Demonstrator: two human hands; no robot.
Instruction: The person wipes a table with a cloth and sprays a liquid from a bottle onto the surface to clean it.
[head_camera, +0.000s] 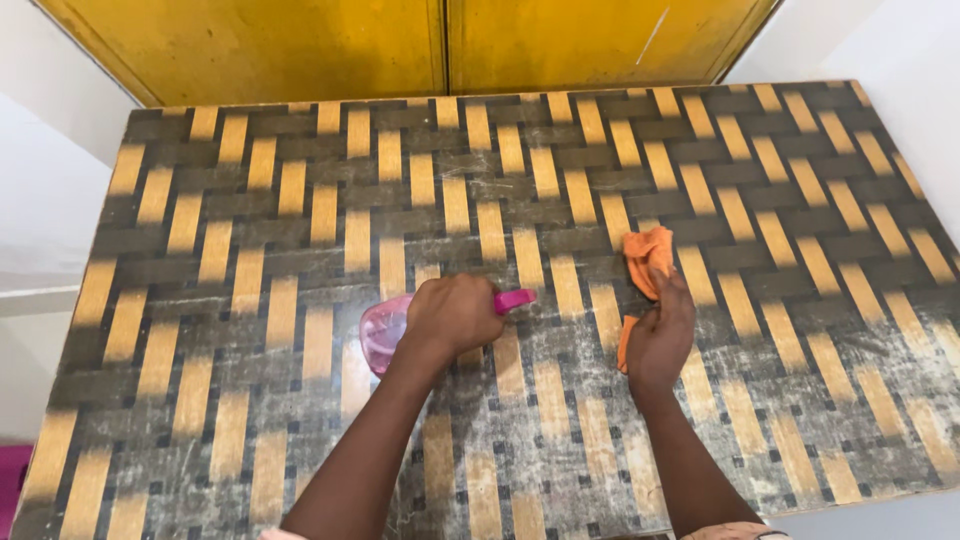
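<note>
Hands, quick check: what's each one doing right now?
Left hand: closed around a pink spray bottle.
Right hand: gripping an orange cloth against the woven-pattern table.

The left hand (455, 315) is gripping a pink spray bottle (385, 330), its fingers (470, 335) wrapping the neck while the pink nozzle (515, 298) is pointing toward the right hand (660, 340). That hand is holding a crumpled orange cloth (647, 262), just right of the bottle. Both are hovering over a dusty worktop (250, 250) with a woven brown-and-yellow pattern. Yellow doors (300, 45) are standing beyond the bottle.
</note>
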